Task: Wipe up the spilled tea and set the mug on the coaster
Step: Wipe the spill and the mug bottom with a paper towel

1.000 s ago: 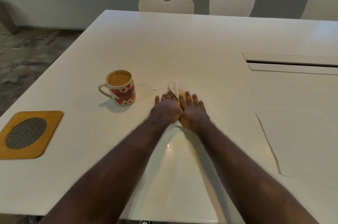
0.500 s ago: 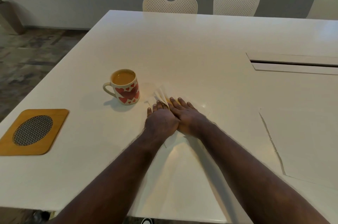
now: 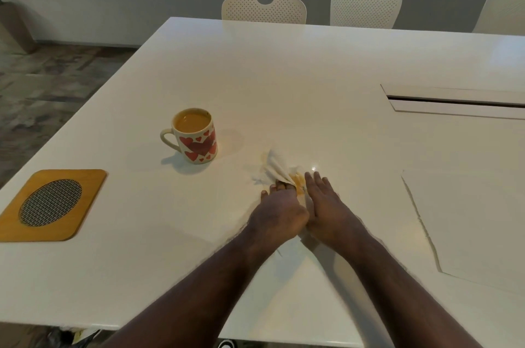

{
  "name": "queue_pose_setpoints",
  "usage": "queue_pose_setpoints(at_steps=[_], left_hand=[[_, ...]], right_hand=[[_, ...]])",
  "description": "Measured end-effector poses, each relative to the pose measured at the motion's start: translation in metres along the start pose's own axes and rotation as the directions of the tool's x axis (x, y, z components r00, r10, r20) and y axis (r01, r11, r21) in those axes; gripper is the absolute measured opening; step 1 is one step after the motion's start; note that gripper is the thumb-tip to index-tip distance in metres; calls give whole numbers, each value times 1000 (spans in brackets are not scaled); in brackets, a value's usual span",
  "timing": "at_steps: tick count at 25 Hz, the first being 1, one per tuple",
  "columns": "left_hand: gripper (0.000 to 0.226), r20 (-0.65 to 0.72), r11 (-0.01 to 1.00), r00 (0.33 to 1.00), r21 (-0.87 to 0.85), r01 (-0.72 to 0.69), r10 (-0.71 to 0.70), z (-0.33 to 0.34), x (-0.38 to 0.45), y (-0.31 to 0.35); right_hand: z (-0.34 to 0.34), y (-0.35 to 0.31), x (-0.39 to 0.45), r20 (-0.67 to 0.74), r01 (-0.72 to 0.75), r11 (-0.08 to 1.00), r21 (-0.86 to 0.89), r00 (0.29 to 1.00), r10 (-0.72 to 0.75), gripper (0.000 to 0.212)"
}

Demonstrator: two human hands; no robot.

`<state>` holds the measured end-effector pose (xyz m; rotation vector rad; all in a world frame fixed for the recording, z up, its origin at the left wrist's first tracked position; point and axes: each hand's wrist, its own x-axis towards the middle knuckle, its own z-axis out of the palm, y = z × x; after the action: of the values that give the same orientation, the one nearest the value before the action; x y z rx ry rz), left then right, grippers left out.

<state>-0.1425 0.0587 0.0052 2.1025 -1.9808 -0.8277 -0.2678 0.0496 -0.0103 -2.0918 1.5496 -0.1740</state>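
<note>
A white mug (image 3: 196, 136) with red hearts stands upright on the white table (image 3: 284, 77), full of milky tea, its handle pointing left. To its right lies a crumpled white paper towel (image 3: 274, 167) with a yellow tea stain (image 3: 298, 181). My left hand (image 3: 279, 211) presses on the towel, and one end of the towel sticks up past its fingertips. My right hand (image 3: 326, 205) lies flat beside it, fingers straight, on the towel's stained edge. The wooden coaster (image 3: 51, 204) with its woven oval centre sits at the table's left edge, apart from the mug.
A cable hatch (image 3: 454, 101) is let into the table at the right, with a cracked panel line (image 3: 420, 214) below it. Three white perforated chairs (image 3: 264, 8) stand along the far side. The table's front edge runs just below my forearms.
Both hands slid the towel left toward the mug, then back right and nearer to me. The towel's free end now stands up and more yellow stain shows on it.
</note>
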Motion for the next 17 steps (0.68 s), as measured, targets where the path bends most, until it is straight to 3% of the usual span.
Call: queue_pose_setpoints(at_steps=[3,6,10,17], left_hand=[[46,57,974,995,-217,-65,79,-12,5,3],[38,-27,953,996,-287,-94,90,-19,8,-4],[36,-136,952,982,-260,-159,127,-17,10,-25],[37,-404,985,907,-72,-159,117,-16,1,-76]], right_hand=[[-1,-3,-1,100,2,999,48,995,-7,100],[5,-9,3,60,-2,998,61,998,-2,111],[16,-18,13,-30,-17,998,61,999,18,94],[29,-34,32,-71,109,981,-163,990,-122,63]])
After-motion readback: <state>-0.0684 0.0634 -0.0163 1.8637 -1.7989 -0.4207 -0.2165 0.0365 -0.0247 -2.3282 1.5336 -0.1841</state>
